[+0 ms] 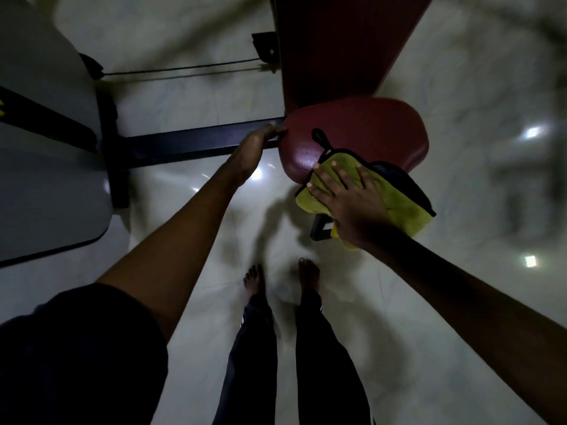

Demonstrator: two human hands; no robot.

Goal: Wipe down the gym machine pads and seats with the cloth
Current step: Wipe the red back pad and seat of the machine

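Note:
A dark red padded seat (362, 130) stands in front of me, with a long red back pad (343, 44) rising behind it. A yellow-green cloth (399, 197) with a black edge and loop lies over the seat's near edge. My right hand (346, 194) presses flat on the cloth, fingers spread and straight. My left hand (254, 148) reaches to the seat's left edge; its fingers curl around the rim, next to a dark frame bar (184, 145).
A grey machine shroud (46, 148) fills the left side. Thin black cables (184, 70) run from it to a bracket (265, 47) on the red pad. My bare feet (282, 280) stand on glossy pale floor tiles (460, 271). The image is dim and blurred at the edges.

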